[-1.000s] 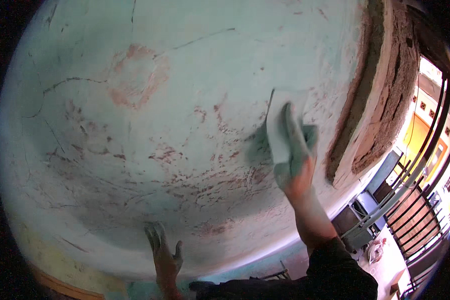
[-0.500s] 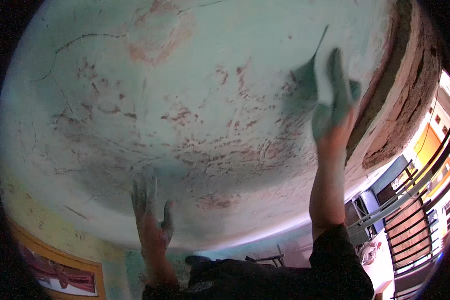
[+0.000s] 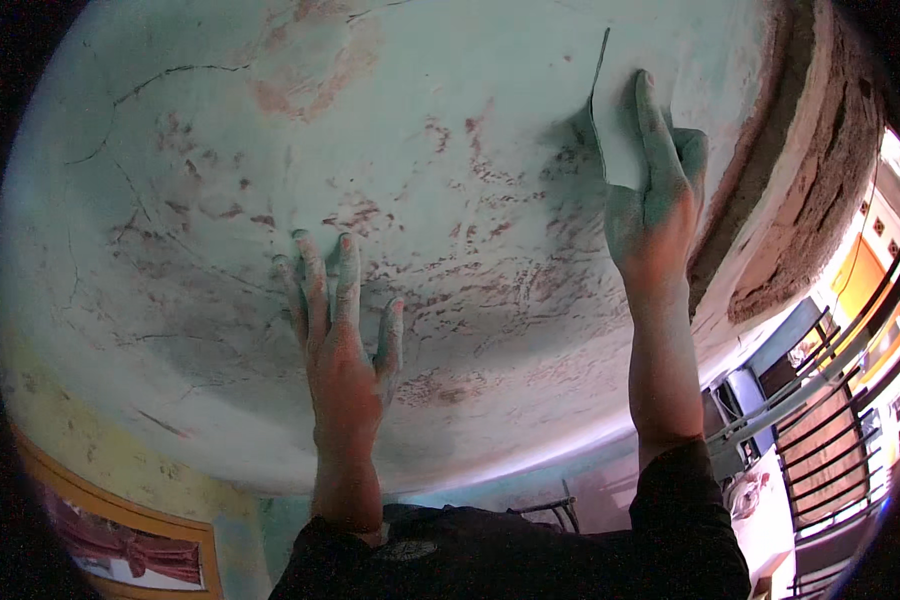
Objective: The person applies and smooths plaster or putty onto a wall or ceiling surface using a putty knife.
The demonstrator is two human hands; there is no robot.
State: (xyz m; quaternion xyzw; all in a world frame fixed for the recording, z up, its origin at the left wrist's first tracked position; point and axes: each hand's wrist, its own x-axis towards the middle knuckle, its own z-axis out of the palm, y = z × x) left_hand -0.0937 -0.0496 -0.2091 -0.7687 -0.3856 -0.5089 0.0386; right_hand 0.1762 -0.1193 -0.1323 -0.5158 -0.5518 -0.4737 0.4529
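A broad pale green plastered wall [image 3: 450,90] takes up most of the view, with rough reddish-brown patches and a few cracks. My right hand [image 3: 660,190], dusty, presses a thin pale sheet that looks like sandpaper [image 3: 618,135] to the wall at the upper right. Its index finger lies straight along the sheet, and one dark edge of the sheet lifts a little, casting a shadow. My left hand [image 3: 343,350] is open at the lower middle, its dusty fingers spread and the fingertips at the patchy plaster. It holds nothing.
To the right a broken, rough brown edge [image 3: 810,190] of bare masonry runs down beside the plaster. Beyond it are dark metal railings [image 3: 825,460] and a bright yellow-orange area. At the lower left stands a yellow-framed window [image 3: 120,540] with a dark red curtain.
My left hand has moved up and right, with its fingers spreading against the wall. My right hand has shifted slightly up and left with the sheet.
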